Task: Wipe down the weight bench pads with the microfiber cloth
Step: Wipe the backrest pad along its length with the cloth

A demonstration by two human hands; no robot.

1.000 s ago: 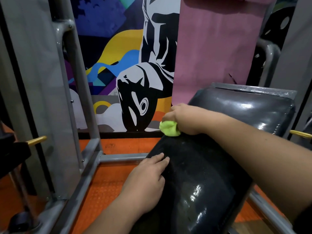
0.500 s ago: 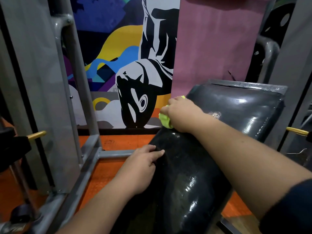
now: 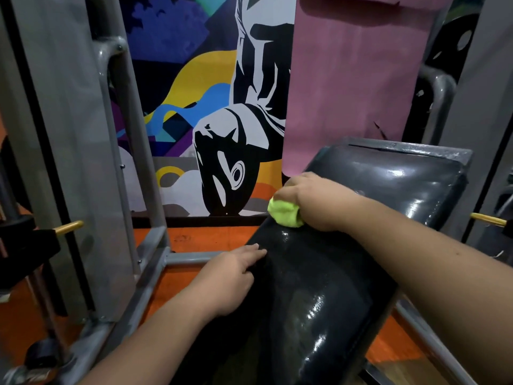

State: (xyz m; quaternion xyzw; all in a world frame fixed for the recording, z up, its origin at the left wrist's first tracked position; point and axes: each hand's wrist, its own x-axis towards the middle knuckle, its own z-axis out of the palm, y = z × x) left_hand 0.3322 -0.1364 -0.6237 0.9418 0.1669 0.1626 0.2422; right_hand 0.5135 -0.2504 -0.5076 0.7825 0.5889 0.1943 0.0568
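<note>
1. The right hand (image 3: 308, 200) is clenched around a balled-up lime-green cloth (image 3: 284, 212), pressing it down on the black bench pad (image 3: 311, 295) right at the crease where that pad meets the second, more upright pad (image 3: 394, 179).
2. Most of the cloth is bunched inside the fist; only a rounded wad pokes out on the left side of the hand, touching the pad's left edge.
3. The left hand (image 3: 233, 276) lies flat and released on the near pad's left edge, fingers (image 3: 254, 250) stretched forward and together, gripping nothing.
4. Both pads are glossy and dark, with bright streaks of reflected light near the lower right of the near pad and across the far one.
5. A grey metal frame (image 3: 155, 262) runs around the bench, with a crossbar just beyond the left hand's fingertips and a tall upright post at left.
6. Brass-coloured pins (image 3: 69, 227) stick out on either side of the frame.
7. The floor (image 3: 205, 237) under the frame is orange.
8. Behind the bench stands a wall with a colourful mural (image 3: 222, 120), and a pink mat (image 3: 352, 79) hangs in front of it, just behind the upright pad.
</note>
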